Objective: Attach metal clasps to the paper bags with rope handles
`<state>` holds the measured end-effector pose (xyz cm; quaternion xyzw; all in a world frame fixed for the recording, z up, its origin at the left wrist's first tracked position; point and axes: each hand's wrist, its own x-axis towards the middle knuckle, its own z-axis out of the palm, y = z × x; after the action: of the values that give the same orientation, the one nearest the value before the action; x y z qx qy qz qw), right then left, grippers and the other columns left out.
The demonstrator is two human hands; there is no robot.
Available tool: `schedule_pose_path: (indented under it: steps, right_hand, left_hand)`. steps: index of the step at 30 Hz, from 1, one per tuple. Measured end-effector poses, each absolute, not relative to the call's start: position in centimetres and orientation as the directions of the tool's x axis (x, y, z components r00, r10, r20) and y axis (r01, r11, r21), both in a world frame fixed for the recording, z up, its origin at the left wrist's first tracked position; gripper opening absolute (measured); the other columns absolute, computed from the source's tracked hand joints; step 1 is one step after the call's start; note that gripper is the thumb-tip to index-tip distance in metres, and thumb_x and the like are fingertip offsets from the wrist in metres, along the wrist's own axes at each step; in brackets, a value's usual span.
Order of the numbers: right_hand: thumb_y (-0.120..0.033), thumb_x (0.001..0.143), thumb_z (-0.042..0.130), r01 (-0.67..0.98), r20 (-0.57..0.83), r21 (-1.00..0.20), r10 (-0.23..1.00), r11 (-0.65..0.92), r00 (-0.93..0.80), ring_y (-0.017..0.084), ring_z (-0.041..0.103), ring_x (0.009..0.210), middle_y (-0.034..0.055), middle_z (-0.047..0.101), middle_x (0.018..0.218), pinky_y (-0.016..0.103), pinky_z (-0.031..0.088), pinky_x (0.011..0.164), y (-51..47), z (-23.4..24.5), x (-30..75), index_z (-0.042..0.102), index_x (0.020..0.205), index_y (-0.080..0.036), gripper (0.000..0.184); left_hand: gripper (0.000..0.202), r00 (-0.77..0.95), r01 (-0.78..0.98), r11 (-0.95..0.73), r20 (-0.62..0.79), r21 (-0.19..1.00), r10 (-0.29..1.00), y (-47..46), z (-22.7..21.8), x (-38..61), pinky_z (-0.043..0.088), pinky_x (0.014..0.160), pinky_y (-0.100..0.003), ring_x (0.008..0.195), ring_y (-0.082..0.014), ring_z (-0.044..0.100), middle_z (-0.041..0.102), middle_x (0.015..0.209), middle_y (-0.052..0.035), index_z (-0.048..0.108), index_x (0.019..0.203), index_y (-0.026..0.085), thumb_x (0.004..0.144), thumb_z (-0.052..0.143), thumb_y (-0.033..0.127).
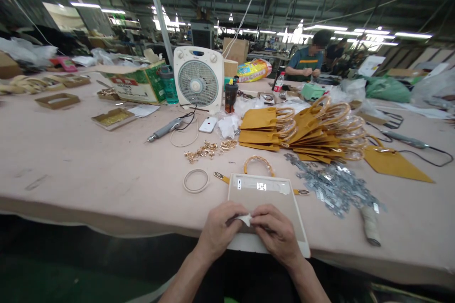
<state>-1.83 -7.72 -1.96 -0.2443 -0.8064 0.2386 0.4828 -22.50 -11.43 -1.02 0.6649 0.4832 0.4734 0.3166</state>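
My left hand [221, 227] and my right hand [279, 233] meet over a flat beige bag panel [256, 202] at the table's front edge. Between their pinched fingertips is a small white piece [245, 219], perhaps paper or tape; its kind is unclear. The panel has pale edges, a metal plate [261, 186] near its top and a strap with metal fittings on each side. Behind it lies a yellow loop handle [259, 164] wrapped in clear plastic. A roll of tape [195, 181] lies to the left.
Yellow bag pieces with handles [309, 135] are stacked at the back right, near a pile of grey metal plates [337, 189]. Gold fittings [209, 149], an electric screwdriver [165, 130], a phone [208, 124] and a fan [199, 80] stand further back. A co-worker [306, 61] sits beyond.
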Motion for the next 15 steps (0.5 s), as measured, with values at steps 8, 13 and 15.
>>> schedule_pose_path:
  steps: [8,13,15]
  right_hand:
    - [-0.014,0.095,0.065,0.151,0.588,-0.674,0.649,0.723,-0.483,0.024,0.071,0.096,0.0096,0.074,0.103,0.038,0.061,0.083,-8.1,-1.2,-1.8,0.075,0.109,-0.026,0.022]
    - [-0.017,0.096,0.067,0.121,0.56,-0.721,0.676,0.683,-0.48,0.021,0.072,0.09,0.0076,0.074,0.098,0.033,0.06,0.077,-8.0,-0.8,-1.9,0.076,0.102,-0.026,0.014]
    - [-0.019,0.095,0.069,0.13,0.555,-0.726,0.687,0.676,-0.47,0.021,0.072,0.089,0.0076,0.074,0.097,0.033,0.06,0.076,-8.0,-0.8,-2.0,0.076,0.1,-0.026,0.011]
  left_hand:
    - [0.021,0.048,0.322,-0.169,0.162,0.931,0.986,-11.7,-1.0,-22.6,0.052,0.081,-0.027,0.087,-0.0169,0.068,0.074,0.095,-0.0022,0.072,0.101,0.02,0.086,0.06,0.013]
    - [0.02,0.071,0.315,-0.178,0.163,0.932,0.984,-11.6,-1.0,-22.8,0.051,0.086,-0.027,0.092,-0.018,0.07,0.077,0.098,-0.0026,0.075,0.098,0.021,0.085,0.062,0.013]
    - [0.019,0.085,0.292,-0.176,0.158,0.94,0.984,-11.5,-0.8,-22.9,0.052,0.087,-0.027,0.093,-0.0178,0.07,0.077,0.099,-0.0027,0.075,0.099,0.021,0.087,0.062,0.015]
